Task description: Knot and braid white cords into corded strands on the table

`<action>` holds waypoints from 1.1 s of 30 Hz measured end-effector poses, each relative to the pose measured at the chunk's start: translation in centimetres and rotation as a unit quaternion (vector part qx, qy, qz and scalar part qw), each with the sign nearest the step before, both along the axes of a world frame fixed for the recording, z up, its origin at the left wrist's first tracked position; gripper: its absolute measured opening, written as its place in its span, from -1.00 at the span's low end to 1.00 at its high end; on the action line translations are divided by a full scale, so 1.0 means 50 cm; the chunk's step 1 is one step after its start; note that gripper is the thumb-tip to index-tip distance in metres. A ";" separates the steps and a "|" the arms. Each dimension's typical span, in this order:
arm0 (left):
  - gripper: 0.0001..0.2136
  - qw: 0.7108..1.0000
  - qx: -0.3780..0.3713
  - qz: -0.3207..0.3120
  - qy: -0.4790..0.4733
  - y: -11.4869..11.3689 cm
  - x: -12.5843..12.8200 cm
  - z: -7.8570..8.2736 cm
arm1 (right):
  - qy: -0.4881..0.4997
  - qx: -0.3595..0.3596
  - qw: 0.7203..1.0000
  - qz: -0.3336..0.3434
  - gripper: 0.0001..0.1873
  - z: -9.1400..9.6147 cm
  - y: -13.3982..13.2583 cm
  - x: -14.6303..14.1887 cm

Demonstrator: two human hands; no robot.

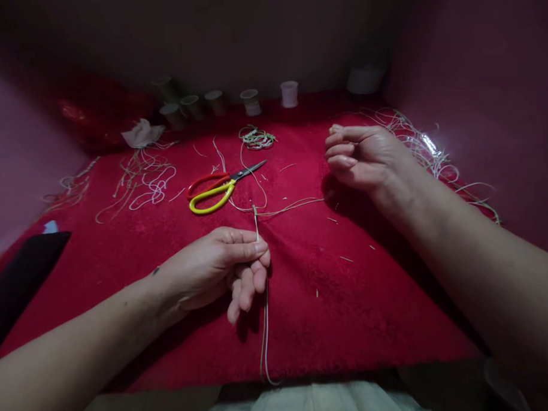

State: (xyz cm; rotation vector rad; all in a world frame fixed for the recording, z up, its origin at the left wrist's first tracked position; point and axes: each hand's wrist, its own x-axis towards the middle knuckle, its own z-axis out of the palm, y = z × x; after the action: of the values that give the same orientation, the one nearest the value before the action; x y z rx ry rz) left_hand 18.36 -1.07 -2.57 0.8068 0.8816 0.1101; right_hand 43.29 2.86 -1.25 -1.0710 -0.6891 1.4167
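My left hand [242,267] pinches a thin pale cord [256,226] between thumb and forefinger, its other fingers loosely curled. Below the hand, two strands [265,331], one greenish and one white, hang past the table's front edge. Above it, the cord has a small knotted tip from which thin strands [292,205] spread to both sides. My right hand [363,154] is raised over the cloth on the right with its fingers curled in; whether a thread is between them I cannot make out. Scissors [211,193] with one red and one yellow handle lie just beyond my left hand, blades pointing away to the right.
A red cloth [305,332] covers the table. A small coil of green and white cord [257,138] lies behind the scissors. Several spools, one a white spool [289,94], line the back. Loose threads [153,183] lie left, a tangle [437,157] right. A black object [23,286] rests at left.
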 end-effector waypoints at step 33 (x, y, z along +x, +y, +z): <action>-0.87 0.971 0.197 0.108 0.081 0.033 -0.012 0.014 | -0.682 0.226 0.673 0.174 -0.80 -0.036 -0.075 -0.140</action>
State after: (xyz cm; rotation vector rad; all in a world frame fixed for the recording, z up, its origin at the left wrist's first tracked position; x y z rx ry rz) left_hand 17.74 0.58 -1.87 1.0972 1.1200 0.4261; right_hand 36.32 -0.91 -3.04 -1.5191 -2.2823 0.3648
